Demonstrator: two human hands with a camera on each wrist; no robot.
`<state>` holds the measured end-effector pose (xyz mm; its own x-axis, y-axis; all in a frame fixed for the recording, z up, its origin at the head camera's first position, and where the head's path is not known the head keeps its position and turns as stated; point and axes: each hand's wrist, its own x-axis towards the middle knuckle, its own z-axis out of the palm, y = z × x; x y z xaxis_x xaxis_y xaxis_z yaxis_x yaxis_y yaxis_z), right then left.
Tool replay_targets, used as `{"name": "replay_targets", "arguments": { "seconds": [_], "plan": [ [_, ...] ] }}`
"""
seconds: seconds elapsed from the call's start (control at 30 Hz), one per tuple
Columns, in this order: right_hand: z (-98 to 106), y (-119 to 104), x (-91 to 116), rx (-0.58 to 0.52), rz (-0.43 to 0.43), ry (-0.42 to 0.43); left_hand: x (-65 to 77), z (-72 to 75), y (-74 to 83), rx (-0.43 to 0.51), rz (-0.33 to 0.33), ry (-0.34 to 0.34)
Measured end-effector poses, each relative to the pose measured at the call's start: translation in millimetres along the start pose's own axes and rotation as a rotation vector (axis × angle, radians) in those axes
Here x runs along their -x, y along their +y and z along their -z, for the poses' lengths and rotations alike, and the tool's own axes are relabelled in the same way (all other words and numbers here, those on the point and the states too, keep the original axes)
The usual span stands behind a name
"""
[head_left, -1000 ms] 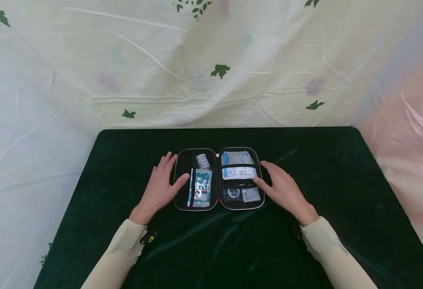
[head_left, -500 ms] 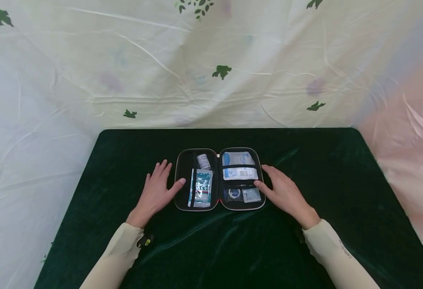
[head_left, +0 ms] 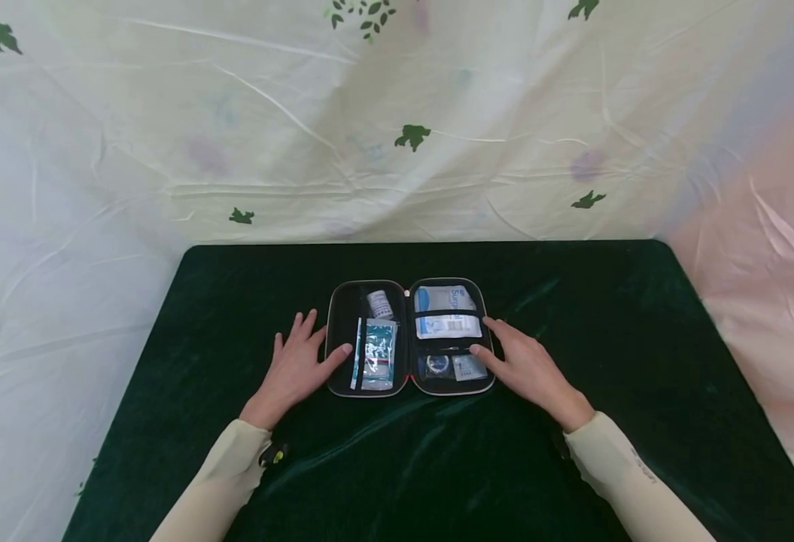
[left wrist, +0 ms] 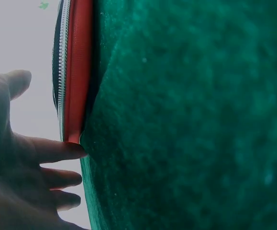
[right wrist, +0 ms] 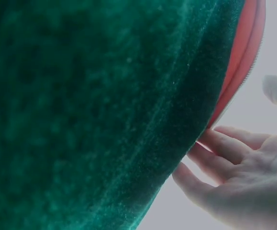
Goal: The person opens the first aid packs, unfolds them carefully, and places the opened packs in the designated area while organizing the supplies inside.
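A zip-up first-aid case (head_left: 406, 380) lies spread flat like a book on the green cloth. Its left half holds a small white printed roll (head_left: 380, 305) and teal foil packets (head_left: 379, 354) under a strap. In the right half, a blue-white packet (head_left: 447, 327) sits under a band, above a pocket with a round item (head_left: 439, 366) and a small sachet (head_left: 469, 367). My left hand (head_left: 295, 373) is spread at the left side, thumb over the rim, a fingertip near the red zipped edge (left wrist: 78, 72). My right hand (head_left: 525, 361) mirrors it at the right side, thumb over the rim.
Dark green velvet cloth (head_left: 403, 467) covers the table, whose back edge meets a pale hanging sheet (head_left: 302, 113) with green leaf prints. Pink fabric (head_left: 776, 263) hangs on the right. A dark wrist device (head_left: 273, 455) shows at the left cuff.
My left hand has drawn back from the case's upper left side, then come slightly in again. My right hand has slid a little nearer along the right side. The case stays put.
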<state>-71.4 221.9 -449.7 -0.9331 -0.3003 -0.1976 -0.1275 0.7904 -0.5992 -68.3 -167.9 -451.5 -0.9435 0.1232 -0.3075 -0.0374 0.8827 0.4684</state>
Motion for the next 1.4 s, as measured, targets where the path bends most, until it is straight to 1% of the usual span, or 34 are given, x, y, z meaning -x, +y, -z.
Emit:
{"name": "replay_targets", "arguments": {
  "seconds": [0.17,0.33,0.63,0.8,1.03,1.17,1.27,1.4],
  "plan": [
    [0,0,0,-0.008,0.007,0.004,-0.2,0.4,1.4,0.024,-0.014,0.031],
    [0,0,1,-0.04,0.011,0.005,3.3,3.2,5.2,0.083,-0.039,0.065],
    [1,0,5,-0.134,0.02,0.008,15.6,7.9,16.8,0.223,-0.128,0.106],
    [1,3,6,-0.223,0.011,-0.001,20.2,9.2,25.9,0.308,-0.184,0.123],
    [1,6,6,-0.343,0.002,0.004,19.8,8.6,46.8,0.398,-0.291,0.139],
    [2,9,6,-0.466,-0.01,-0.017,18.6,5.4,59.4,0.414,-0.345,0.161],
    [3,10,7,-0.574,-0.006,-0.046,17.7,1.8,68.6,0.403,-0.373,0.171],
    [5,11,7,-0.67,-0.009,-0.068,16.3,-3.5,82.7,0.383,-0.407,0.177]
  ]
}}
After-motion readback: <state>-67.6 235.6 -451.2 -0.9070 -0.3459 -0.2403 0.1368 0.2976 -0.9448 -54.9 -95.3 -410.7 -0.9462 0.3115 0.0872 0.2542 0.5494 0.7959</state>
